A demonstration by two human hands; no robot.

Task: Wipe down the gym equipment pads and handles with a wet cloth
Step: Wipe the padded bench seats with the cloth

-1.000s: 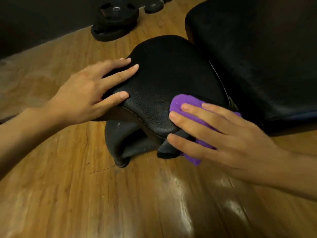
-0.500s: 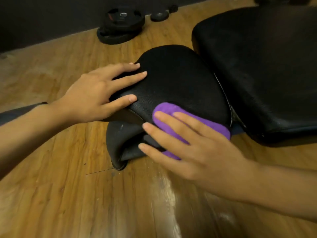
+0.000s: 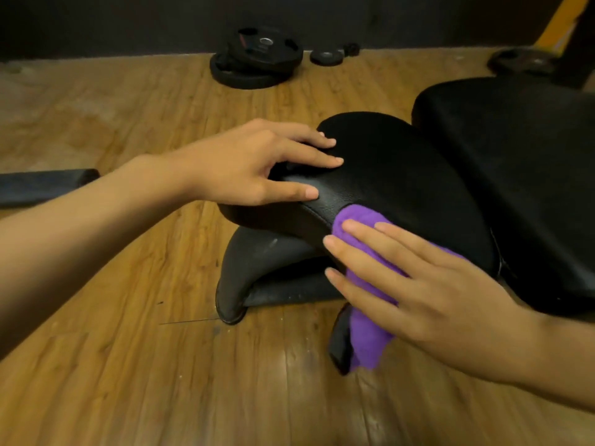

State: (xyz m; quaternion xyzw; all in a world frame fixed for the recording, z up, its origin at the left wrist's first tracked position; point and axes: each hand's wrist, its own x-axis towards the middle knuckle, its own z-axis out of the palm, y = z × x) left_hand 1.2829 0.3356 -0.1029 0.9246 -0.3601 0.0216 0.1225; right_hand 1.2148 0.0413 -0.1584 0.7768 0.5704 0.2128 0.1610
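L hand (image 3: 257, 165) flat, fingers straight, on seat pad (image 3: 402, 175) 9 o'clock edge, prob. steadying it. R hand (image 3: 418, 284) flat, unclenched, presses purple cloth (image 3: 363, 226) onto pad's 6 o'clock rim; tail hangs.

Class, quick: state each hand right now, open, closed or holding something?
Left hand: open, fingers flat on the black seat pad.
Right hand: open, straight fingers pressing the purple cloth against the pad's edge.

Left hand (image 3: 257, 165): palm down, fingers straight and slightly spread, thumb stretched out alongside, gripping nothing.
Left forearm (image 3: 96, 226): bare, reaching in from the left edge.
Right hand (image 3: 428, 284): palm down, fingers straight and fanned, pressing flat.
Right forearm (image 3: 547, 358): bare, entering from the right edge.
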